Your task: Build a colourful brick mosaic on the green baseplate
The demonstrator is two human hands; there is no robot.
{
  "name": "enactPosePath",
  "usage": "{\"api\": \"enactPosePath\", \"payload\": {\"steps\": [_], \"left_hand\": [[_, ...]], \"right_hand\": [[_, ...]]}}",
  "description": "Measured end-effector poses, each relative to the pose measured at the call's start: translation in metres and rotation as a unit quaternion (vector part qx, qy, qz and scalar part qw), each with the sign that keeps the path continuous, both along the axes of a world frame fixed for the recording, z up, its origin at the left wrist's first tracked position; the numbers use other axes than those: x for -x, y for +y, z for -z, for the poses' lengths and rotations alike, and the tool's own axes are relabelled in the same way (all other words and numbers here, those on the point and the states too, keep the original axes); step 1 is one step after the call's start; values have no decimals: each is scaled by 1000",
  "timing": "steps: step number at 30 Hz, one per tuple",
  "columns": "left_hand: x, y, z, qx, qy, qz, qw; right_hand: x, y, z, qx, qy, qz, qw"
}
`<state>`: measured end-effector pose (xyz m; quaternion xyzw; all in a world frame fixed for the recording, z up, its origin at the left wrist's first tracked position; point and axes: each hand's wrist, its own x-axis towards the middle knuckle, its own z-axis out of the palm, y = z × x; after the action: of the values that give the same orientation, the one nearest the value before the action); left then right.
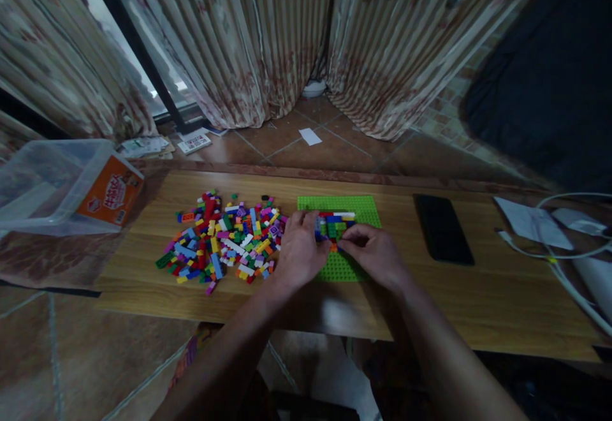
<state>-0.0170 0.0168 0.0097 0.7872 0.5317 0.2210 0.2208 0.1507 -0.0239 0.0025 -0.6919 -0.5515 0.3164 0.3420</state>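
A green studded baseplate (344,273) lies on the table, bearing a low build of toy bricks (337,226) in blue, green, red, white and orange. My left hand (300,249) covers the build's left side, its fingers curled over that edge and holding it. At the lower right of the build, my right hand (375,254) has thumb and forefinger pinched together against the bricks. Whatever sits between those fingertips is too small and hidden to make out. Just left of my left hand spreads a loose pile of mixed toy bricks (215,242).
A black phone (443,229) lies right of the baseplate on the wooden table (507,293). White cables (568,277) and paper (530,222) are at the far right. A clear plastic box (57,185) with an orange label stands at the left. Curtains hang beyond the table.
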Motion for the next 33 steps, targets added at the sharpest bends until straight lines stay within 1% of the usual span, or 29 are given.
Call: {"api": "enactPosePath", "payload": {"steps": [5, 11, 15, 19, 28, 33], "left_hand": [[-1, 0, 1, 4, -7, -1, 1000], [-4, 0, -1, 45, -17, -25, 999], [-5, 1, -2, 52, -30, -33, 998], [-6, 2, -1, 56, -32, -40, 997], [-8, 4, -3, 79, -45, -48, 995], [-11, 5, -5, 92, -45, -54, 993]], "right_hand": [[5, 2, -1, -6, -24, 19, 1000], [5, 2, 0, -10, -16, 28, 999], [6, 3, -1, -7, -13, 28, 1000], [7, 4, -2, -6, -32, 38, 999], [10, 6, -3, -7, -29, 41, 999], [10, 8, -3, -2, -46, 30, 998]]}}
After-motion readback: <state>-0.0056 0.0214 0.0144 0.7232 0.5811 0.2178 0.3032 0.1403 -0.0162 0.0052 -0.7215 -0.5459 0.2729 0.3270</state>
